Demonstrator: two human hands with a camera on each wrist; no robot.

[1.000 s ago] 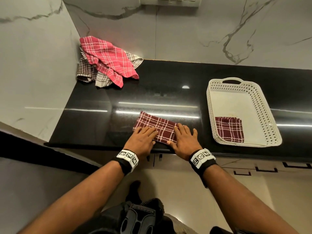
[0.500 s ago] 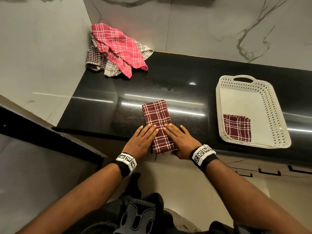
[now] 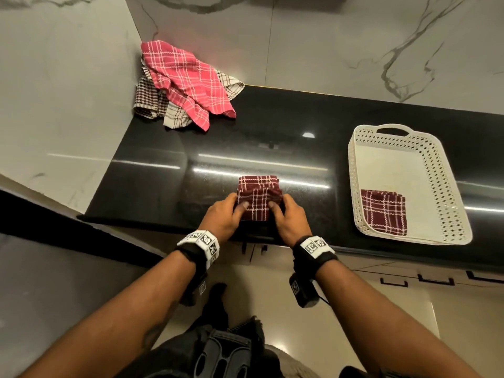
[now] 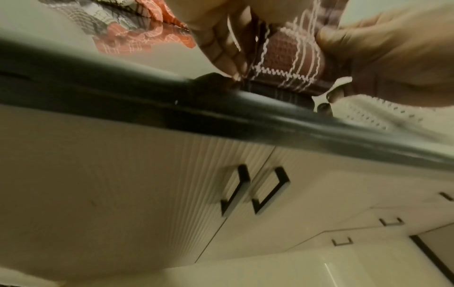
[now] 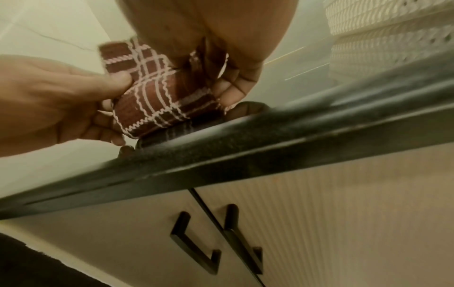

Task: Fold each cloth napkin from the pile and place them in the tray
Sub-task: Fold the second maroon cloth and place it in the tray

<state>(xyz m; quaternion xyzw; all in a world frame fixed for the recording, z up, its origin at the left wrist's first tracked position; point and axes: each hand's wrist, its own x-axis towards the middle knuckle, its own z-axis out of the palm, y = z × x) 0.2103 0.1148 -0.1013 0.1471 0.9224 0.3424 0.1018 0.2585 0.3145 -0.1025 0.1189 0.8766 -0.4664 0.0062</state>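
Observation:
A maroon checked napkin (image 3: 258, 192) (image 4: 292, 56) (image 5: 152, 103) is folded over on itself at the front edge of the black counter (image 3: 163, 173). My left hand (image 3: 226, 214) pinches its left side with thumb on top. On the right side my right hand (image 3: 286, 216) pinches it the same way, fingers under the fold. The near end is lifted off the counter. A white perforated tray (image 3: 447, 192) at the right holds one folded maroon napkin (image 3: 383, 211). The pile (image 3: 182, 83) of pink and brown-white checked napkins sits in the back left corner.
Marble walls close the counter at the left and the back. Below the counter edge (image 4: 221, 116) are cream ribbed cabinet doors with black handles (image 5: 196, 246). Bare counter lies between the napkin and the tray.
The long folded strip lay flat under both flat hands. Now both hands have curled round its near end and brought it up and over toward the far end, halving its length.

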